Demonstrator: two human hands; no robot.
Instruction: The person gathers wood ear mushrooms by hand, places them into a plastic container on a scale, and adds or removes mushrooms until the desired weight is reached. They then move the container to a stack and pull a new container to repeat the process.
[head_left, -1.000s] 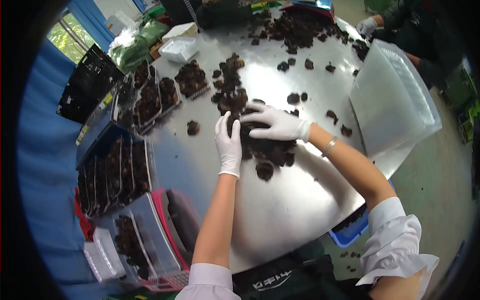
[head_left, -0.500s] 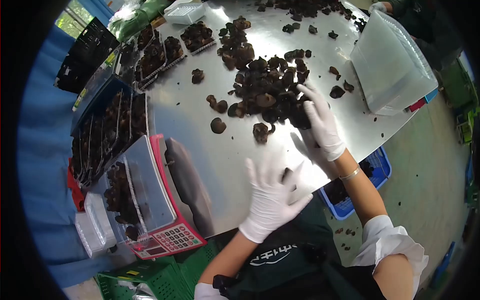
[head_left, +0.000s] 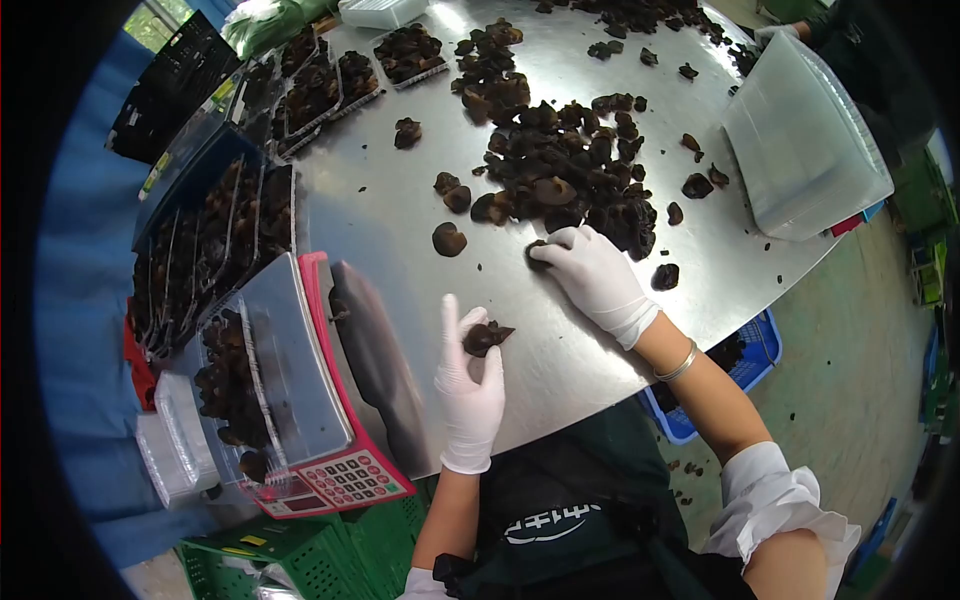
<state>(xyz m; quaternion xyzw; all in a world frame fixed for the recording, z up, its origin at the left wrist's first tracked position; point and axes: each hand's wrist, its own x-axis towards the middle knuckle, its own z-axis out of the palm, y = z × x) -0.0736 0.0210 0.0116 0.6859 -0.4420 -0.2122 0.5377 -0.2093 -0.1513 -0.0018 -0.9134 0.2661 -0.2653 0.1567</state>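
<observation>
In my gloved left hand a dark brown wood ear mushroom is held between thumb and fingers, over the metal table's near side. The index finger of that hand points up. My gloved right hand pinches another wood ear at its fingertips, just in front of the large pile of wood ears. A single round wood ear lies left of the pile. To the left of my left hand stands a pink-edged scale, bearing a clear tray of wood ears.
Filled clear trays stand along the table's left side. A stack of clear trays is at the right edge, near another person's gloved hand. A blue basket sits below the table, and green crates stand at lower left.
My right hand has moved left from the pile's right side and now pinches a wood ear. My left hand has shifted left and turned upright, with a wood ear showing in it.
</observation>
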